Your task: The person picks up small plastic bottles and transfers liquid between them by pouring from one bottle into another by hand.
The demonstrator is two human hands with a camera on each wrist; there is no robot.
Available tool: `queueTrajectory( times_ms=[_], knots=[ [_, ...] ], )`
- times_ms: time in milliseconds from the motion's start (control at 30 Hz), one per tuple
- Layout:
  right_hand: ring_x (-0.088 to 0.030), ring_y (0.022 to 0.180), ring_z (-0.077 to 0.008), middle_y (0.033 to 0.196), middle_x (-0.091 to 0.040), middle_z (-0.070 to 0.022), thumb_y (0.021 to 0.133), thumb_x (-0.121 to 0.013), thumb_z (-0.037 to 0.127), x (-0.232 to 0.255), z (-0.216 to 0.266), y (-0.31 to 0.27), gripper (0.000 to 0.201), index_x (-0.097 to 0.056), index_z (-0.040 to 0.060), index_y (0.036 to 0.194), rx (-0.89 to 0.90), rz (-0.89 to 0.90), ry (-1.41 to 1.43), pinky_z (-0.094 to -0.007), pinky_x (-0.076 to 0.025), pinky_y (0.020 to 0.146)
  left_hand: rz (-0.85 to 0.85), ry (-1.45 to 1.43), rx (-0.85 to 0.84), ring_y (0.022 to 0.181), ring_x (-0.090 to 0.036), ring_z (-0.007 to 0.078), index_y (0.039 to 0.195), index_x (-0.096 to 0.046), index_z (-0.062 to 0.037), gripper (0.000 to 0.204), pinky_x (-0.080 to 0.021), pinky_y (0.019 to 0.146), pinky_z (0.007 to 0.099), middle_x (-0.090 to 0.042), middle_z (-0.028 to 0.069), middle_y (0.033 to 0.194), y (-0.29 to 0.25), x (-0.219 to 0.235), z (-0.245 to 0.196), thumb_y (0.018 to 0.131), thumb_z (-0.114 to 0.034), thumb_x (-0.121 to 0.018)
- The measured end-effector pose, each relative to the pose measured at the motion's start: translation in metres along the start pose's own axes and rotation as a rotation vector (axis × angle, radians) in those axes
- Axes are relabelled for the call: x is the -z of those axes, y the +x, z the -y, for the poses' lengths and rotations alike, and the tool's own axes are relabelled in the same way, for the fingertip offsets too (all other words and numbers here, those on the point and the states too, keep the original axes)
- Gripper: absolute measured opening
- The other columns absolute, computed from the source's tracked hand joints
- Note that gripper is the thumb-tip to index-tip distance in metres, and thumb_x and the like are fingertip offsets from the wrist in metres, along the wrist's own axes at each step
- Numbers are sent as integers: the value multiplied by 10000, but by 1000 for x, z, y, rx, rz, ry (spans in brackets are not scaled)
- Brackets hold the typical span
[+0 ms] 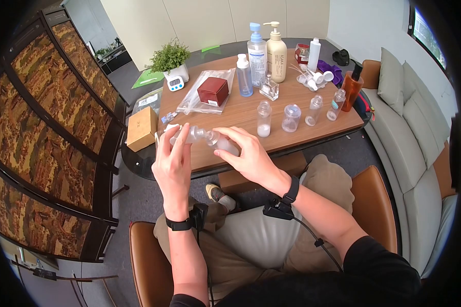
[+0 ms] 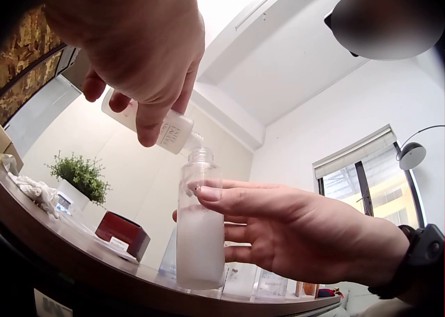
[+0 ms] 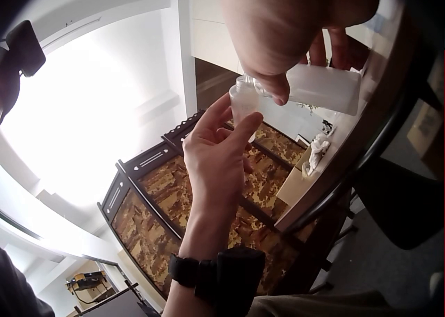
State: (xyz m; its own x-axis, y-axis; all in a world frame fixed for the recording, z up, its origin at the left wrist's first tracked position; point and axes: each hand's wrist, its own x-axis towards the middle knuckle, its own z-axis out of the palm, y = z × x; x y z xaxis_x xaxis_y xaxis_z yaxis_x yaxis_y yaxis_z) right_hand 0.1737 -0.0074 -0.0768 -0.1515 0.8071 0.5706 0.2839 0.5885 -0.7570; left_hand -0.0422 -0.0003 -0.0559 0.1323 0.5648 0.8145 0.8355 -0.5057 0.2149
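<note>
My left hand (image 1: 173, 159) grips a small, pale, see-through bottle (image 2: 172, 132), tipped sideways with its neck toward the right. Dark print shows on its side in the left wrist view. Around a larger clear bottle (image 2: 200, 244) curl the fingers and thumb of my right hand (image 1: 248, 156). Cloudy whitish liquid fills about half or more of that bottle. The tipped bottle's mouth meets the open neck of the larger one, just over the table's near edge. In the right wrist view my left thumb and fingers pinch the small bottle (image 3: 243, 103).
Several clear small bottles and a jar (image 1: 291, 118) stand right of my hands on the wooden table (image 1: 230, 112). Behind are pump bottles (image 1: 276, 53), a red box (image 1: 213, 92) on a plastic bag, a potted plant (image 1: 169, 57) and a timer (image 1: 175, 83). A cardboard box (image 1: 141, 129) is left.
</note>
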Motion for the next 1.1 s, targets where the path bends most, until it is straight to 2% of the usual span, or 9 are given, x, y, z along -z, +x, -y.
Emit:
queueTrajectory(
  times_ms=[300, 767, 967, 1033, 1100],
  knots=[
    [-695, 1185, -401, 1240, -746, -204, 981, -817, 160, 0, 0, 0, 490, -680, -26, 1414, 1, 4, -2, -484, -545, 1048, 0, 10, -3, 1056, -778, 283, 1430, -776, -219, 544, -663, 805, 409, -736, 48, 1311, 0, 1, -1, 937, 6, -819],
    [-693, 1204, -406, 1264, -751, -207, 976, -814, 157, -1, -2, -1, 491, -686, -27, 1412, 9, -2, 1, -484, -542, 1068, -6, 8, -11, 916, -766, 246, 1438, -777, -223, 575, -656, 779, 392, -732, 40, 1319, 1, 3, -3, 918, 19, -821],
    [-692, 1202, -407, 1263, -751, -207, 977, -812, 160, 0, 1, -1, 489, -686, -29, 1411, -5, 9, -8, -484, -541, 1069, -7, 18, -10, 938, -770, 251, 1432, -782, -222, 564, -660, 789, 394, -733, 46, 1320, 2, 4, -5, 925, 24, -813],
    [-730, 1164, -338, 1294, -756, -194, 997, -832, 134, 0, -1, -1, 508, -680, -32, 1452, 28, 11, -56, -429, -574, 1017, -13, 26, -20, 938, -770, 252, 1432, -782, -223, 562, -661, 788, 394, -733, 46, 1319, 1, 3, -3, 928, 23, -812],
    [-729, 1169, -338, 1297, -756, -193, 997, -832, 136, 0, -2, -1, 508, -680, -32, 1452, 32, 10, -54, -430, -573, 1021, -18, 33, -30, 938, -769, 253, 1433, -782, -225, 560, -661, 787, 394, -733, 46, 1319, 1, 2, -2, 931, 21, -811]
  ],
)
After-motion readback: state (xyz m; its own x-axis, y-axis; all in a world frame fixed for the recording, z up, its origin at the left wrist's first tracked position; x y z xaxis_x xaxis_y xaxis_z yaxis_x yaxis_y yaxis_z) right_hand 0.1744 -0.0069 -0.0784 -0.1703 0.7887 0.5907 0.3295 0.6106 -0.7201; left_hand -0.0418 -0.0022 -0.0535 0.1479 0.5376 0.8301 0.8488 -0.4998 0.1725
